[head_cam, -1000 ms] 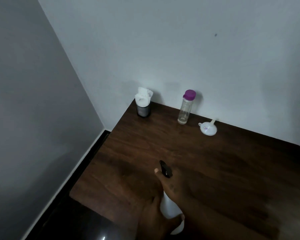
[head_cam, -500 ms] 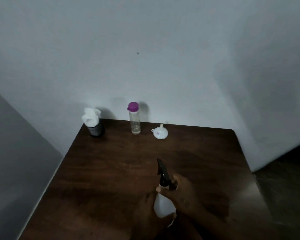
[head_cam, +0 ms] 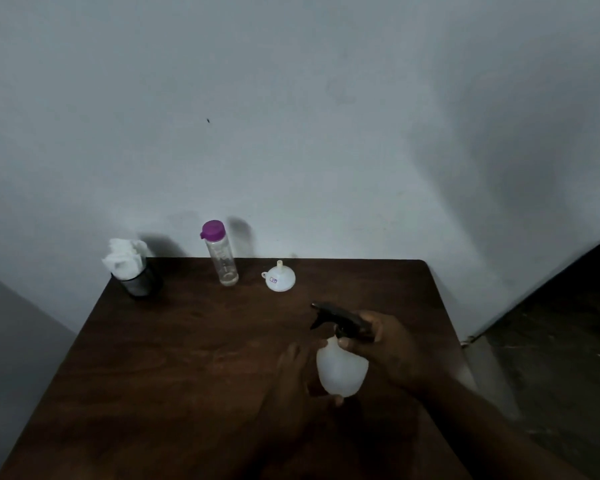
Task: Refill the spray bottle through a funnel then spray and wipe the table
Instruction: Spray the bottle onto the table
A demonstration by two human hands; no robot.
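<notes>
A white spray bottle [head_cam: 342, 370] with a black trigger head stands near the middle of the dark wooden table [head_cam: 174, 358]. My right hand [head_cam: 381, 344] grips its black head and neck from the right. My left hand [head_cam: 293, 379] cups the bottle's lower body from the left. At the back of the table stands a clear water bottle [head_cam: 222, 258] with a purple cap, holding only a little liquid at the bottom. To the right of it, a white funnel [head_cam: 280, 278] lies mouth down with its spout up.
A dark cup stuffed with white tissues [head_cam: 132, 271] stands at the table's back left corner. A pale wall rises right behind the table. Dark floor shows beyond the table's right edge.
The view has swung right and levelled out. The spray bottle now stands more upright and further right in view, its black nozzle turned to point left. Both hands stay on it.
</notes>
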